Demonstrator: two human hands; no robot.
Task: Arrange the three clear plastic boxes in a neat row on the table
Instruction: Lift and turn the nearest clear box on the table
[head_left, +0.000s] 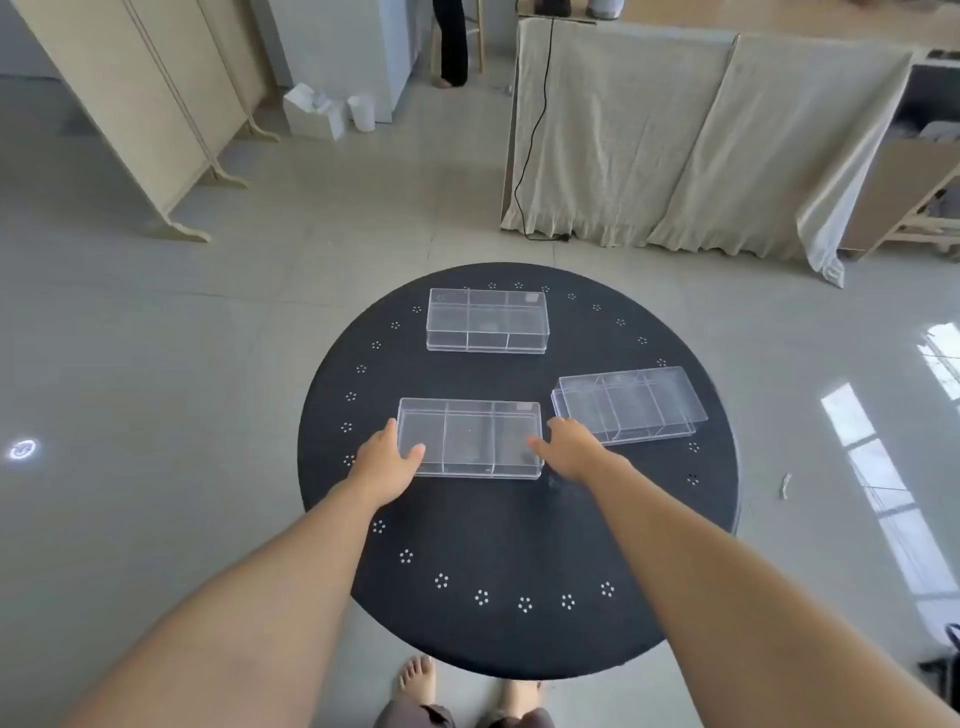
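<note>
Three clear plastic boxes with inner dividers lie on a round black table (519, 561). The near box (470, 437) sits at the table's middle, square to me. My left hand (385, 462) grips its left end, thumb on top. My right hand (569, 449) holds its right end, fingers against the side. The far box (487, 320) rests toward the back edge, parallel to the near one. The right box (631, 405) lies at the right, turned slightly askew, and my right hand covers its near left corner.
White dot clusters ring the table's rim. Around it is grey tiled floor. A cloth-draped counter (675, 135) with a black cable stands behind at the right, a folding wooden screen (140, 104) at the back left. My bare feet (415, 680) are below the near edge.
</note>
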